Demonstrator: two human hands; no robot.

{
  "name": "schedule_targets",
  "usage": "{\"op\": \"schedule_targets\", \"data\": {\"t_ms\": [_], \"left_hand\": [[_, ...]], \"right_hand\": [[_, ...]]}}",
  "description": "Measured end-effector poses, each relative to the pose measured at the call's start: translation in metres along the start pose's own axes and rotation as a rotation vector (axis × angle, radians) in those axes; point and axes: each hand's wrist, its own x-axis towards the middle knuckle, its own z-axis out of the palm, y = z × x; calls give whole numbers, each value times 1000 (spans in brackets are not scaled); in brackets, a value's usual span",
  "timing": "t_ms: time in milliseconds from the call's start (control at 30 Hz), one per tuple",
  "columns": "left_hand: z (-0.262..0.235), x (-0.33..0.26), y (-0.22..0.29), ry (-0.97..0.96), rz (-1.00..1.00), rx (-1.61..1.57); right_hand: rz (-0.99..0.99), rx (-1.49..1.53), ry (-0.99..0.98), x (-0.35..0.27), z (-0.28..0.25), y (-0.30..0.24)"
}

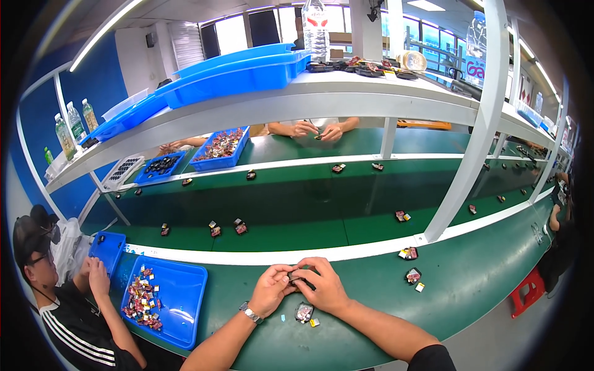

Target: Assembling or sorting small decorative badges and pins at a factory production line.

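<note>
My left hand (pixel 268 292) and my right hand (pixel 325 289) meet above the green bench, fingertips closed together. Between them they pinch a small black part (pixel 293 280), mostly covered by the fingers, so its exact kind is unclear. Just below my hands lies a small dark-edged assembly (pixel 303 311) with a pale, reddish inside. A small yellow-and-white piece (pixel 315 323) sits against its lower right, and a tiny light-blue scrap (pixel 283 318) lies to its left. My left wrist carries a metal-banded watch (pixel 250 313).
Left of me, a blue tray (pixel 193 303) holds many small red-and-yellow parts; a co-worker (pixel 68 297) sits beyond it. More assemblies (pixel 413 276) lie to the right. Ahead, a green conveyor belt (pixel 297 210) carries scattered units beneath a white shelf (pixel 371 93) on posts (pixel 464 148).
</note>
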Motion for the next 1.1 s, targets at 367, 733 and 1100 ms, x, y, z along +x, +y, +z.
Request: {"op": "schedule_targets", "data": {"t_ms": [367, 733, 1100], "left_hand": [[-2, 0, 2, 17, -45, 11], [4, -1, 4, 46, -65, 33], [2, -1, 4, 43, -80, 26]], "right_hand": [[-240, -177, -59, 8, -7, 4], [-310, -248, -130, 8, -11, 6], [-211, -125, -146, 5, -13, 9]]}}
